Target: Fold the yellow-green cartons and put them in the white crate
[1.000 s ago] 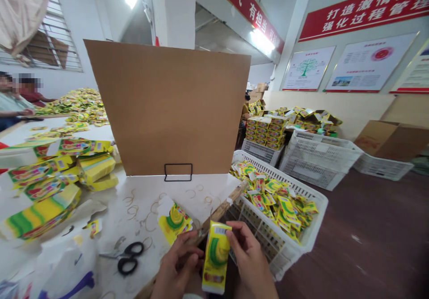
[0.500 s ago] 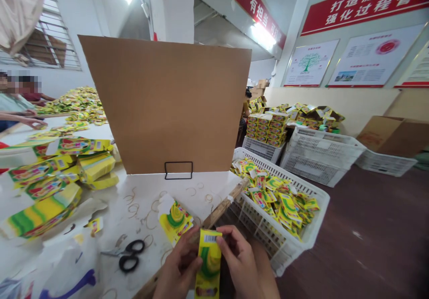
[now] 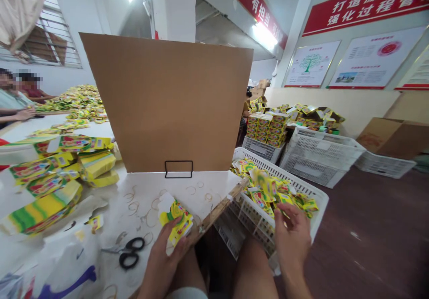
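My left hand (image 3: 162, 256) is at the table's edge, its fingers on top and its thumb at the near side of a flat yellow-green carton (image 3: 182, 231), pinching it. The carton's white flap points away from me. Over the near side of a white crate (image 3: 320, 221) is my right hand (image 3: 293, 229), its fingers loosely curled and parted with nothing held. Just beyond its fingertips a blurred yellow carton (image 3: 264, 183) is in the air above the many cartons in the crate.
Black-handled scissors (image 3: 129, 253) lie on the white table, left of my left hand, near scattered rubber bands. Bundled cartons (image 3: 47, 205) and a plastic bag (image 3: 72, 267) are at the left. A large cardboard sheet (image 3: 174, 107) stands upright ahead. Two people sit far left.
The carton that both hands held is released, and my right hand has moved right to the crate. My left hand has moved left onto the carton on the table. A person's hand at far left has drawn back.
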The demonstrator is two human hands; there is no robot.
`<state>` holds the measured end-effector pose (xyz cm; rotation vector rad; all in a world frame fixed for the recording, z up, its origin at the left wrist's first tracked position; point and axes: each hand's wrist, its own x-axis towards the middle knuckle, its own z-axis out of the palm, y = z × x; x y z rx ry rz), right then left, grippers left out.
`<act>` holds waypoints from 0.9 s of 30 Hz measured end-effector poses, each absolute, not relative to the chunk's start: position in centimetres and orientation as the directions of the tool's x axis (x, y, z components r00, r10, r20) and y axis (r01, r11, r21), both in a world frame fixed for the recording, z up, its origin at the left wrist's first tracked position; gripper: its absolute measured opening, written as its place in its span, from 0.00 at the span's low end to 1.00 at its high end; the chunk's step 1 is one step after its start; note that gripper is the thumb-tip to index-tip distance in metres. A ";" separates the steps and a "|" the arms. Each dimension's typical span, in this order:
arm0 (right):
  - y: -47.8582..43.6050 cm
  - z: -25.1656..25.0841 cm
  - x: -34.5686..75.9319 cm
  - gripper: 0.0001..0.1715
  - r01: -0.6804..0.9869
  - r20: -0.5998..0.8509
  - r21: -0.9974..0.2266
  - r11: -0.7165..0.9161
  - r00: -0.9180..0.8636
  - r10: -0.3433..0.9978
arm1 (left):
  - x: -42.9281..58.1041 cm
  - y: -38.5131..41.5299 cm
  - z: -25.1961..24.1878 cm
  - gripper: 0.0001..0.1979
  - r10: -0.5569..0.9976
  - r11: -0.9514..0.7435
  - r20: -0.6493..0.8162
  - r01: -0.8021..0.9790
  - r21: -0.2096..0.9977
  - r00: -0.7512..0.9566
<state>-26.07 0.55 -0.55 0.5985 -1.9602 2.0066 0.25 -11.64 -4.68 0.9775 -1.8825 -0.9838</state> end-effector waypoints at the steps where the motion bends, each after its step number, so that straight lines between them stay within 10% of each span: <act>1: 0.6 -0.5 -26.9 0.16 -0.479 0.479 -0.877 -0.027 -0.873 -0.089 | 0.5 -12.4 -5.4 0.21 -0.882 0.432 0.305 -0.361 0.826 -0.360; 12: -8.4 -4.5 -15.2 0.10 -0.683 0.404 -0.729 0.050 -0.488 -0.774 | 0.2 -13.3 -8.6 0.23 -0.851 0.504 0.163 -0.689 0.521 -0.499; 22: -11.8 -5.1 -13.8 0.08 -0.631 0.281 -0.770 0.095 -0.469 -0.837 | 0.5 -13.2 -8.6 0.23 -0.865 0.461 0.157 -0.633 0.623 -0.476; 27: -11.0 -4.9 -13.8 0.08 -0.394 0.212 -0.919 0.004 -0.503 -0.838 | 0.8 -13.0 -7.1 0.21 -0.932 0.322 0.226 -0.361 0.875 -0.285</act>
